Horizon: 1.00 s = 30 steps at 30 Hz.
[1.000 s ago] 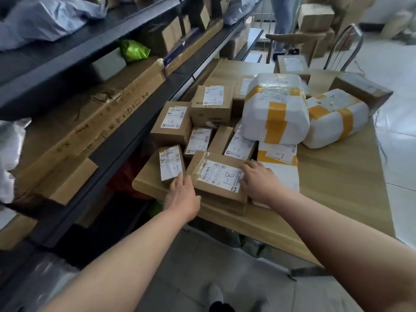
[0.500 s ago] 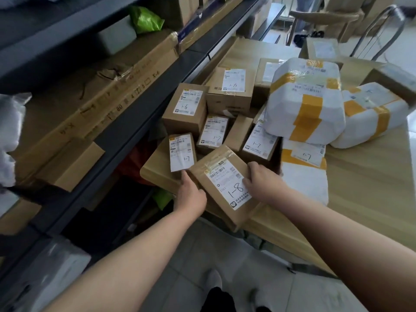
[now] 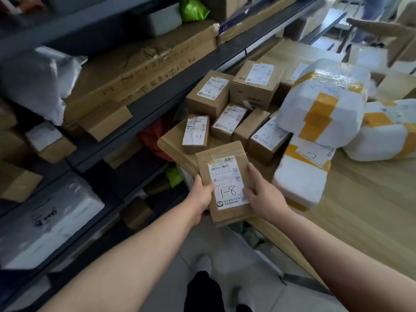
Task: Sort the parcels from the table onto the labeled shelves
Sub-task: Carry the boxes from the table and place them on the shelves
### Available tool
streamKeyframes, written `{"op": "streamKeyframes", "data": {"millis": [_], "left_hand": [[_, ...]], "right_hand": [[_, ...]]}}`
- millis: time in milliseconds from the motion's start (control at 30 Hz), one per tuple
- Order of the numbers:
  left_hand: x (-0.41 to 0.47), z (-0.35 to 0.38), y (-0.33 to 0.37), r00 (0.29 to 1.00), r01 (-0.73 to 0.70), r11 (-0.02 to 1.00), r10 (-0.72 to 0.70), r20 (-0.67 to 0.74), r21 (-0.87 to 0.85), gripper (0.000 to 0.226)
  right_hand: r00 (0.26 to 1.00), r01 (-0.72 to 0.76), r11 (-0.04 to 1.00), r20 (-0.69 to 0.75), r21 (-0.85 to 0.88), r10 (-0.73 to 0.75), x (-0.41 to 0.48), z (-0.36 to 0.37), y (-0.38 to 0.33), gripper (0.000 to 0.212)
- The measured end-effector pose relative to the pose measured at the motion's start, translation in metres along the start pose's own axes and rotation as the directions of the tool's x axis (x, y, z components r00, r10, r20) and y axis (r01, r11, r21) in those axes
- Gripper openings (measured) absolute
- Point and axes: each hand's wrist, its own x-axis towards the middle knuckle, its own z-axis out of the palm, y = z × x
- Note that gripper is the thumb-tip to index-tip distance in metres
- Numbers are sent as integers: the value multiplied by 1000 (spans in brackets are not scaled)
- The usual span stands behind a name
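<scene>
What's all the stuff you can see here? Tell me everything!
Held parcel: one, brown, marked 1-8, lifted at the table's near corner.
Small boxes: at least six, brown with white labels marked 1-6 or 1-7, clustered on the table by the shelves.
Wrapped bundles: two, white with yellow tape, far side of the table.
Flat packet: one, white with yellow tape, marked 1-7, lying beside the held parcel.
Table: one, light wood, right.
Shelves: dark metal, left, holding a long brown carton, grey bags and a green bag.
Chair: one, wood and metal, far right.
Left hand: grips the parcel's left edge.
Right hand: grips its right edge.
</scene>
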Motion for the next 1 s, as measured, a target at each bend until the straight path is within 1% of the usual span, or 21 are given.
{"op": "streamKeyframes", "data": {"millis": [100, 233, 333, 467, 600, 733, 833, 933, 967, 1000], "left_hand": [[-23, -3, -9, 996, -6, 1000, 4, -94, -28, 27], [-58, -22, -26, 980, 5, 995, -24, -197, -97, 24], [-89, -47, -47, 962, -6, 991, -30, -272, -131, 28], [-135, -90, -85, 925, -17, 975, -69, -374, -223, 36], [-190, -136, -132, 860, -34, 955, -122, -496, -294, 42], [-254, -180, -186, 756, -62, 932, -190, -627, -358, 60], [-312, -209, -228, 688, -81, 896, -266, -675, -436, 68], [-374, -236, -270, 623, -94, 867, -332, -708, -489, 69], [-395, -245, -285, 599, -99, 857, -355, -718, -506, 66], [-416, -253, -299, 578, -103, 844, -379, -722, -526, 58]], "right_hand": [[993, 113, 993, 17, -30, -113, -12, -3, -4, 75], [965, 242, 964, 132, -107, -227, -29, 1, -23, 74], [921, 365, 915, 212, -170, -327, -49, 16, -44, 73], [842, 497, 851, 329, -167, -427, -81, 53, -80, 74], [734, 621, 771, 452, -142, -507, -128, 99, -121, 74], [589, 748, 654, 566, -111, -577, -188, 149, -159, 73], [490, 802, 595, 632, -58, -600, -244, 189, -187, 72], [396, 850, 525, 696, -32, -599, -306, 231, -211, 72], [365, 864, 503, 712, -19, -600, -328, 245, -218, 73], [335, 875, 485, 728, -3, -599, -349, 259, -225, 73]]}}
